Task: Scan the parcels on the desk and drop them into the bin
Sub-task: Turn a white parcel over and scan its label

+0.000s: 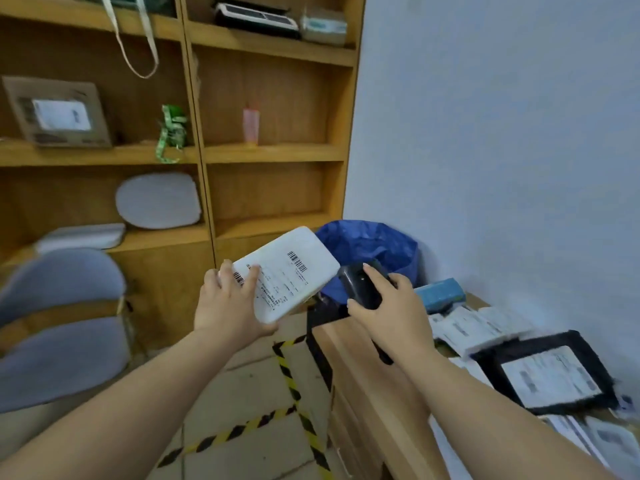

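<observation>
While gripping a white labelled parcel (287, 273) in left hand (227, 306) just beside handheld scanner (360, 285) clenched in right hand (388, 306), near blue-lined bin (367, 244): scan apparently underway, drop pending, several parcels (485, 327) left on desk (363, 375) at right.

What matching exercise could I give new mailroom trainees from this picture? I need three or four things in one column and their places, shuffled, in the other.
Things:
1. white parcel
2. scanner
3. black parcel
4. blue bin bag

Places:
A. lying on the desk among other parcels
B. on the floor past the desk, at the foot of the shelves
C. gripped in the right hand
D. held up in the left hand, label side up

Pairs: 1-D, 2-C, 3-A, 4-B
</observation>
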